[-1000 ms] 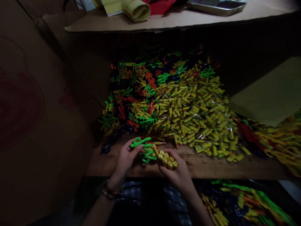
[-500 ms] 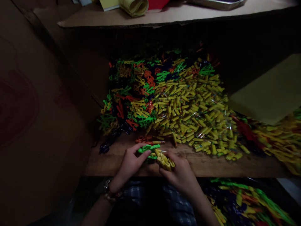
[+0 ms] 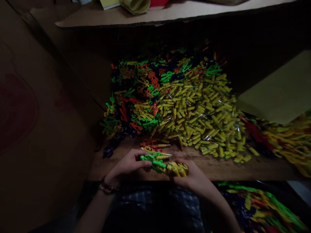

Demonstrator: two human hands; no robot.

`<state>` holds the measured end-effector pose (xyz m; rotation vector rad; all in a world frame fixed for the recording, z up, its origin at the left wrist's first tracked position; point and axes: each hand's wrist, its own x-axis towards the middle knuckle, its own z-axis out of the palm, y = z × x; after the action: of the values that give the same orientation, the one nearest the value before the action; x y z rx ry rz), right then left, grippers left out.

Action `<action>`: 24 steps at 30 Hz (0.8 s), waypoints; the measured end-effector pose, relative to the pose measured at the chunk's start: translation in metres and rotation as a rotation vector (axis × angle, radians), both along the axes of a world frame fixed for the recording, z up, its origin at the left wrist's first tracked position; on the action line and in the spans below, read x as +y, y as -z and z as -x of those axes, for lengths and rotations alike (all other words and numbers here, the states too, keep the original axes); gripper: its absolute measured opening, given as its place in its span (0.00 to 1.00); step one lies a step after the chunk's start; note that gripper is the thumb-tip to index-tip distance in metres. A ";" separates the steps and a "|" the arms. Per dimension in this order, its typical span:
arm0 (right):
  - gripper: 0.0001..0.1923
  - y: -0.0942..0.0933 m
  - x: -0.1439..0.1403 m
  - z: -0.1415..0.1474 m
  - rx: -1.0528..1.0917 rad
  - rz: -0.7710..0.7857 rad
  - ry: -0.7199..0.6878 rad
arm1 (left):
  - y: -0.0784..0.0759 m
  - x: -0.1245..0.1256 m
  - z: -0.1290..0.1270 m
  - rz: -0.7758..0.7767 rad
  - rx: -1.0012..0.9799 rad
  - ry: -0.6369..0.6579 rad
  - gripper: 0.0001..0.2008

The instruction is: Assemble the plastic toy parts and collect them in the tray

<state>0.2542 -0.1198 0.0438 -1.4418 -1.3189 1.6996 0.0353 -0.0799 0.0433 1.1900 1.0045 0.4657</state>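
Observation:
My left hand (image 3: 128, 165) is closed on bright green plastic pieces (image 3: 154, 162) with thin, branching shapes. A bunch of short yellow tubes (image 3: 179, 169) sits in the fingers of my right hand (image 3: 194, 174). The green pieces and the yellow tubes meet end to end between my hands, low over the front of the wooden board (image 3: 218, 170). Just beyond my fingers, a few red-orange pieces with yellow tubes (image 3: 155, 144) lie in a row on the board. Dim light and blur hide how the held parts join.
Behind lies a big heap of yellow tubes (image 3: 194, 110), with mixed green, orange, yellow and dark blue pieces (image 3: 138, 106) to its left. Long yellow pieces (image 3: 289, 139) lie at right. A cardboard-edged shelf (image 3: 170, 16) hangs above. Below right are more coloured pieces (image 3: 262, 207).
My right hand has moved a little right with the yellow tubes, and my left hand slightly left and down. A yellow-tubed green piece now shows on the board beyond my fingers.

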 end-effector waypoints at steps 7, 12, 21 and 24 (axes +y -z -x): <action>0.12 0.034 0.020 -0.023 -0.135 -0.184 0.086 | 0.012 0.007 0.003 -0.301 0.337 -0.102 0.17; 0.17 0.049 0.039 -0.019 -0.589 -0.624 0.004 | 0.020 0.025 0.001 -0.767 0.836 -0.232 0.12; 0.11 0.036 0.068 0.021 -0.928 -0.576 -0.251 | 0.029 0.068 -0.040 -0.640 0.996 0.014 0.11; 0.11 0.037 0.063 0.012 -0.898 -0.611 -0.297 | 0.028 0.063 -0.032 -0.637 0.948 0.062 0.10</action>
<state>0.2426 -0.0564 0.0071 -1.7081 -2.3482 0.6020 0.0675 -0.0164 0.0152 2.1018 1.6777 0.1420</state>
